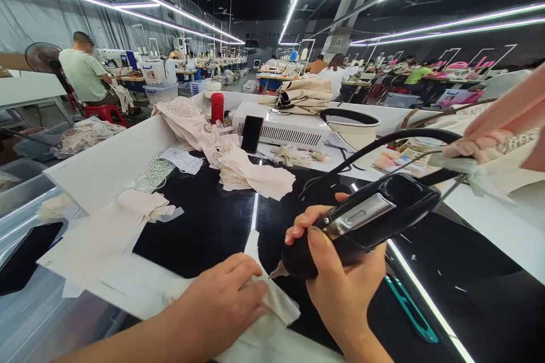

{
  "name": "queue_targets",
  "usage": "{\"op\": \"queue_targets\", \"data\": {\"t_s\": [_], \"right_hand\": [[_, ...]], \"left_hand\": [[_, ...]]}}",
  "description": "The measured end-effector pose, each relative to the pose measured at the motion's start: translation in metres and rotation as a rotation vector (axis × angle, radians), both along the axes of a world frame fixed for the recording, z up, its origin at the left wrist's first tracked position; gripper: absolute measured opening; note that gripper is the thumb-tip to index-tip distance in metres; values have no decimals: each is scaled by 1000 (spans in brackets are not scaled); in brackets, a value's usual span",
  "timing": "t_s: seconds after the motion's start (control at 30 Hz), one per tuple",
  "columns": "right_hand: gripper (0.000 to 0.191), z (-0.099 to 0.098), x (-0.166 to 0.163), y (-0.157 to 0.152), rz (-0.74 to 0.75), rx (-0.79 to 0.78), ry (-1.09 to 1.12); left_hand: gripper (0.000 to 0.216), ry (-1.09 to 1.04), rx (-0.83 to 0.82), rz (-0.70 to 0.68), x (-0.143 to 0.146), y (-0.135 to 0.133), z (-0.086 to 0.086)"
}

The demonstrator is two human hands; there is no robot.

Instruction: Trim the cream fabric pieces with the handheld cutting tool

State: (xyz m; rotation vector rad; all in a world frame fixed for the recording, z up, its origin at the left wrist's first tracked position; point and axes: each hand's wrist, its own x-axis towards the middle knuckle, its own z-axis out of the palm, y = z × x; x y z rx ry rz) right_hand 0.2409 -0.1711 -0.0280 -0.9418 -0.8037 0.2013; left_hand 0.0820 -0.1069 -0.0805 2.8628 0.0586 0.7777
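My right hand is wrapped round a black hand-held tool with a metal plate and a black cable running off to the right. The tool's pointed tip rests by the edge of a cream fabric piece. My left hand lies curled on that fabric, pressing it down on the glossy black worktop.
Piles of cream fabric pieces, a black phone, a red bottle and a white box-shaped machine lie farther back. A teal-handled tool lies to the right. A white wall borders the left. Other people work at distant stations.
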Motion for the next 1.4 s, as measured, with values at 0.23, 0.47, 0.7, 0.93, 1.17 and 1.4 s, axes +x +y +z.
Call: {"op": "queue_targets", "data": {"t_s": [0.23,0.47,0.7,0.93,1.17,1.4], "right_hand": [[32,0,-2,1,-15,-2,-5],[29,1,-4,1,-29,-11,-20],[28,4,-7,3,-66,-29,-51],[27,2,-10,3,-78,-28,-81],[24,4,-11,8,-65,4,-65],[22,0,-12,14,-93,-36,-81]], "left_hand": [[21,98,-138,-154,8,44,7],[24,142,-144,-164,3,55,2],[24,216,11,-172,-4,55,6],[28,239,139,-158,-8,51,6],[38,262,117,-147,-9,50,5],[38,252,60,-144,-8,48,3]]}}
